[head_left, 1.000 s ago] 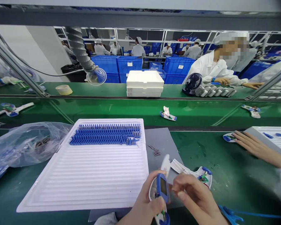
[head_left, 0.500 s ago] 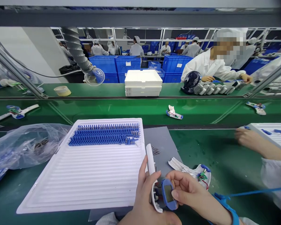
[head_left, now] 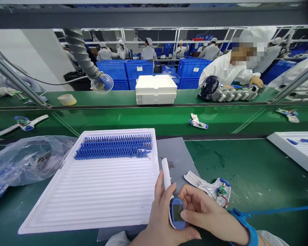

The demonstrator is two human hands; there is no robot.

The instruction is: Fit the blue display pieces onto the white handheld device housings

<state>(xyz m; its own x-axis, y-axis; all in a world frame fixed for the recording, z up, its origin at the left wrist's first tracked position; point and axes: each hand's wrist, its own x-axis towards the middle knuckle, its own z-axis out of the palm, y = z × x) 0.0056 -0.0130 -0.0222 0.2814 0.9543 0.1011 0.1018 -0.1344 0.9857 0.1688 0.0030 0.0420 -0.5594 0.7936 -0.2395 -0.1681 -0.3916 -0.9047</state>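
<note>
My left hand [head_left: 160,213] is wrapped around a white plastic housing half [head_left: 166,174], whose long handle points up and away from me. My right hand [head_left: 197,210] pinches a blue-framed display [head_left: 178,213] by its right edge, thumb on the front. The display sits against the wide end of the housing, touching it; its inner side is hidden. Right of my hands lies another white housing half [head_left: 209,188] with a green circuit board and wires. Small metal screws or springs [head_left: 170,163], too small to tell, lie on a grey mat [head_left: 179,150].
At left, a white ribbed tray [head_left: 92,198] holds rows of blue parts [head_left: 113,147], beside a clear plastic bag [head_left: 28,160]. Across the front, a green conveyor [head_left: 133,119] carries partly assembled units [head_left: 198,122]. White boxes [head_left: 156,94] and a small fan [head_left: 209,88] stand behind it.
The display has moved left and turned, from apart beside the housing to against it. Units on the conveyor have shifted right. A co-worker's hand at the right has left the view.
</note>
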